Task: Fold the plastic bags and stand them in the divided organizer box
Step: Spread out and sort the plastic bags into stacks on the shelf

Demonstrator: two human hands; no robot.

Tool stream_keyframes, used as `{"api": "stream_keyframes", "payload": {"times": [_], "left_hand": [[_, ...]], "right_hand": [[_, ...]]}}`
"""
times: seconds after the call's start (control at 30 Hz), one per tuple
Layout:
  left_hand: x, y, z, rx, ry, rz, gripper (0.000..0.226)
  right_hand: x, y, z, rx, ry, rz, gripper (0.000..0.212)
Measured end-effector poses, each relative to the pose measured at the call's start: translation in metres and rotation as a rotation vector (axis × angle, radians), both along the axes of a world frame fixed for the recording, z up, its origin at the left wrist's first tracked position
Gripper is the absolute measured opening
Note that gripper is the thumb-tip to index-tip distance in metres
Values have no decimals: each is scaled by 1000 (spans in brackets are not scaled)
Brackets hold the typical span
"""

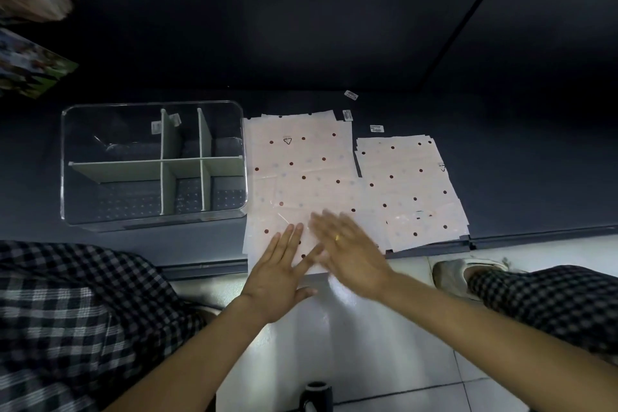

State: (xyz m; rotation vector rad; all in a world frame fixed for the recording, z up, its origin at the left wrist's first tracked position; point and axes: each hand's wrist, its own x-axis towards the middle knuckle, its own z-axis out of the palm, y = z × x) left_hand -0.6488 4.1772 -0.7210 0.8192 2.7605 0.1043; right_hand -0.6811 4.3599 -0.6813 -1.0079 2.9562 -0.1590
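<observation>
Two flat-fingered hands, left hand point(279, 273) and blurred right hand point(351, 252), were pressed on dotted translucent plastic bags point(297, 177) spread over a dark matte platform point(501, 177), beside a clear divided organizer box point(153, 162); white floor tiles point(368, 344) were seen below.

You have one view only, taken from the head and aimed forward and steeply down. It sits close above your own forearms, which enter from the bottom edge, with the left hand point(279, 273) and right hand point(351, 252) near frame centre. The wide lens bends the dark platform point(501, 177) edge and stretches the corners. The clear organizer box point(153, 162) falls left of centre, the plastic bags point(301, 174) at centre. Your checked trouser legs fill both lower sides.
</observation>
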Motion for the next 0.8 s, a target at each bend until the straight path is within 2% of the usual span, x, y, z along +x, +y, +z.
{"api": "stream_keyframes", "payload": {"times": [0.1, 0.17, 0.3, 0.4, 0.47, 0.6, 0.8], "left_hand": [[-2, 1, 0, 33, -14, 14, 74], [-3, -4, 0, 15, -43, -3, 73], [-7, -27, 0, 69, -38, 0, 65], [-8, -38, 9, 168, -50, 45, 70], [-11, -35, 17, 256, -50, 56, 72], [-19, -23, 21, 363, -65, 101, 45], [-25, -14, 18, 432, -23, 219, 21]], "right_hand": [[33, 18, -15, 181, -150, -12, 72], [38, 41, -17, 253, -225, -45, 76], [42, 86, -2, 410, -142, -34, 73], [42, 100, 2, 347, -38, 11, 65], [34, 92, 5, 215, 29, -20, 51], [15, 57, 7, -47, 48, -97, 31], [1, 42, 0, -7, 75, -28, 21]]}}
